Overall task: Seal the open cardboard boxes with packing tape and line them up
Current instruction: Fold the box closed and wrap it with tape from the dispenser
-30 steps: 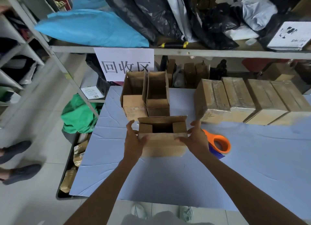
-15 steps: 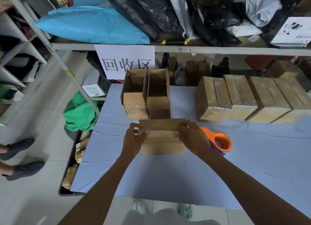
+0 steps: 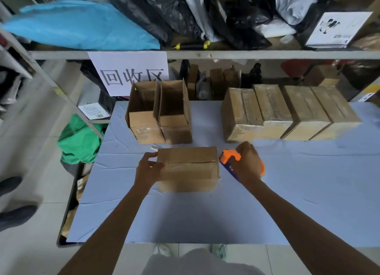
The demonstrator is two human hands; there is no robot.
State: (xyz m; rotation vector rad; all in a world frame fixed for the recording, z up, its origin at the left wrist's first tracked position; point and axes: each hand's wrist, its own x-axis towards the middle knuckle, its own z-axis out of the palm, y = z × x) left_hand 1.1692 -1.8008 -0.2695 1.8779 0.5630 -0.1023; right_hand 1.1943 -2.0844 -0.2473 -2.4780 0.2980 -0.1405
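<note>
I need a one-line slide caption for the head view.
Left hand holds the closed box; right hand grips the tape dispenser.

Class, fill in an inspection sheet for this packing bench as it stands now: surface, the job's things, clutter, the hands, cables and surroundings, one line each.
Surface: table under a creased pale blue cover.
Job's things: near box with flaps folded shut, seam not visibly taped; two open boxes upright behind it; four taped boxes in a row at the right; orange tape dispenser right of the near box.
Clutter: nothing seen on the table beyond these.
Hands: left hand holds the near box's left end; right hand grips the dispenser.
Cables: nothing seen.
Surroundings: shelf above with black bags and a blue bag; paper sign; green bag on the floor at the left.
</note>
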